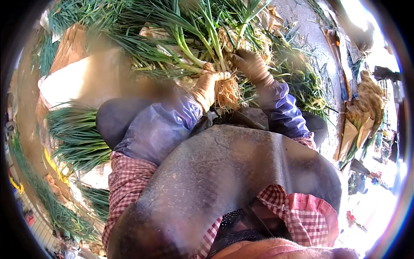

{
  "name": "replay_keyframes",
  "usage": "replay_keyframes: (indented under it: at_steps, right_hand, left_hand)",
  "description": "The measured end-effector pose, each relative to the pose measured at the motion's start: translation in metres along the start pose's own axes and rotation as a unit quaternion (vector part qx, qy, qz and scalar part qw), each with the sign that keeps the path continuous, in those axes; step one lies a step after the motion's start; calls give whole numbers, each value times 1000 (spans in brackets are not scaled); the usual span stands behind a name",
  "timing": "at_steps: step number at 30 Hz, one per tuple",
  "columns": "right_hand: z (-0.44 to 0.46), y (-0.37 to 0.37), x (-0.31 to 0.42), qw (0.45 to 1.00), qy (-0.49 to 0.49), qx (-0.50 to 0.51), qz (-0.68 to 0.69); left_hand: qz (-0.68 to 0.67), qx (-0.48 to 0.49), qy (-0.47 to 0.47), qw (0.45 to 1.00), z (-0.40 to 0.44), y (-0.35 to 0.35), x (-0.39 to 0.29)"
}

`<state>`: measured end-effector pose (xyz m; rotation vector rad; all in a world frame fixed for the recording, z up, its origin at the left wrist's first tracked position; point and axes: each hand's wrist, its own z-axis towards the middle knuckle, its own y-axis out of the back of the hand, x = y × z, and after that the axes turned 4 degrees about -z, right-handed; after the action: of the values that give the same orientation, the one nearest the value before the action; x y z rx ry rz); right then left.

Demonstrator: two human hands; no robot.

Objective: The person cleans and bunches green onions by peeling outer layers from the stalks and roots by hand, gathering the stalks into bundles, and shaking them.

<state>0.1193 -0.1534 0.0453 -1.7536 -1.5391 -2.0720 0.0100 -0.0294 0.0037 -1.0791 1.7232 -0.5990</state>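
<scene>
My left hand (206,90), in a tan glove, is closed around the lower ends of a few green onions (210,43). Their stringy brown roots (227,93) hang down beside the thumb, and the long leaves spread up and away. To the right, my gloved right hand (251,67) is curled at the base of another green onion (242,32), with its fingers partly hidden. Both hands are close together above my lap, over a dark apron (224,151). Behind them lies a large heap of green onions (133,30).
Bundled green onions (77,134) lie by my left knee. Brown and white sheets (71,56) are spread at the left. Loose trimmings (302,77) cover the ground on the right, with another bundle (364,103) farther out. Lens smudges blur parts of the view.
</scene>
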Motion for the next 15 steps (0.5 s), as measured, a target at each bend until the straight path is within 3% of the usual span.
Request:
replay_keyframes:
  at_steps: [1,3,5,6,9,10,13,14,15]
  right_hand:
    - [1,1,-2,1000,0,0,0]
    - [6,-2,-14,985,26,-16,-170]
    - [11,-12,-49,909,197,-71,-362]
    - [7,-15,-49,942,213,-62,-253]
    - [-4,-13,-50,973,203,-35,-106]
    - [-7,-8,-52,967,188,25,-172]
    - [-13,-1,-47,972,192,50,-127]
    - [-7,3,-43,999,16,37,-21]
    - [1,7,-39,983,-161,22,85]
  left_hand:
    - [-3,0,22,1000,0,-1,-1]
    - [-21,-5,20,1000,3,1,0]
    - [-14,10,-7,1000,7,4,0]
    - [-18,5,-2,1000,7,4,-2]
    - [-23,20,1,1000,6,4,-3]
    - [-10,25,-38,999,7,3,0]
    - [34,10,-59,998,7,3,-1]
    - [23,23,-35,999,7,4,-2]
    - [21,24,-34,999,9,6,0]
